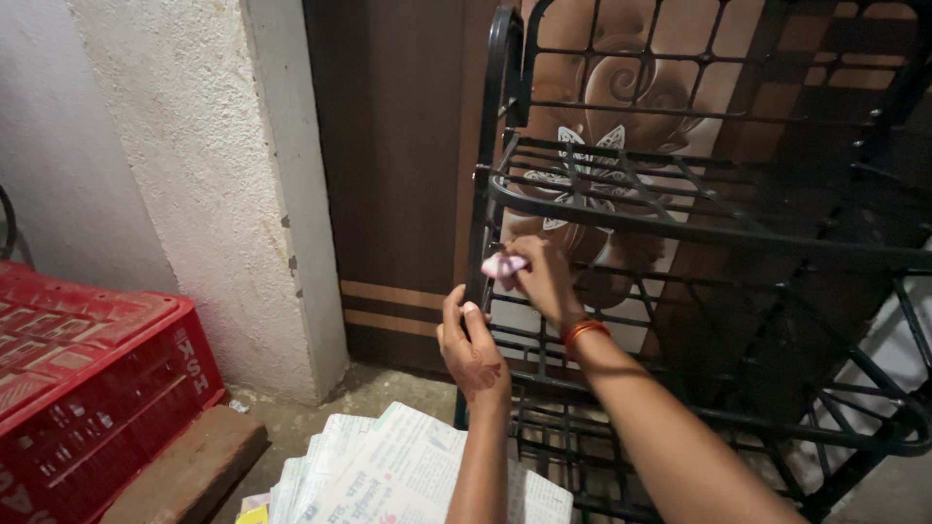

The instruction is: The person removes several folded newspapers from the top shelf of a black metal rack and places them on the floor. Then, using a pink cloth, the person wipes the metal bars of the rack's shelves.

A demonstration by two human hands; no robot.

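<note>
Both hands [473,347] [544,281] raised at black rack [680,228]

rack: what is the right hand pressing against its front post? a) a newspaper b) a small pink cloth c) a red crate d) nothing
b: the right hand holds a small pink cloth against the black metal rack, while the left hand grips the post lower down; the newspapers lie on the floor and the red crate sits off to the left.
</note>
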